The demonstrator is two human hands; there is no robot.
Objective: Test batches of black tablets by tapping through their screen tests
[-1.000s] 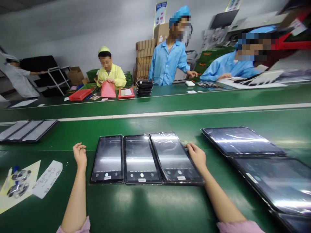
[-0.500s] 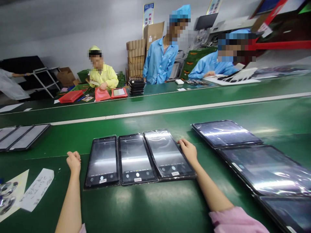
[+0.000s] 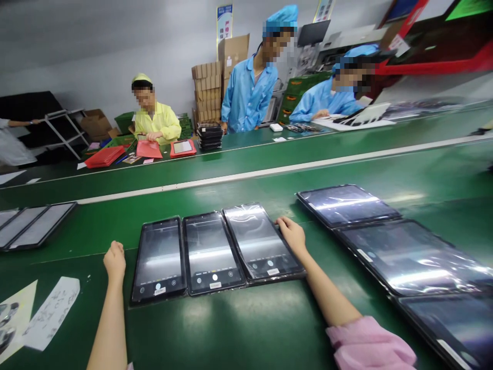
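Three black tablets stand side by side on the green work surface in front of me: the left tablet (image 3: 157, 252), the middle tablet (image 3: 211, 246) and the right tablet (image 3: 256, 236). Their lit screens show a row of round buttons near the bottom, and each carries a small white label. My left hand (image 3: 114, 261) rests closed on the surface, left of and apart from the left tablet. At the far right edge of the right tablet lies my right hand (image 3: 291, 235), its fingers curled and the fingertips at or touching that edge.
Larger film-covered tablets (image 3: 350, 205) line the right side. More tablets (image 3: 33, 226) lie at left, near a handwritten paper strip (image 3: 54, 311). Across the white divider (image 3: 246, 174) several co-workers work beside red sleeves (image 3: 103, 156) and a black stack (image 3: 210, 136).
The view has shifted slightly, so the whole scene sits a little further left. My hands stay beside the tablets; the left fingers look more tightly curled. The co-worker in yellow has moved their hands.
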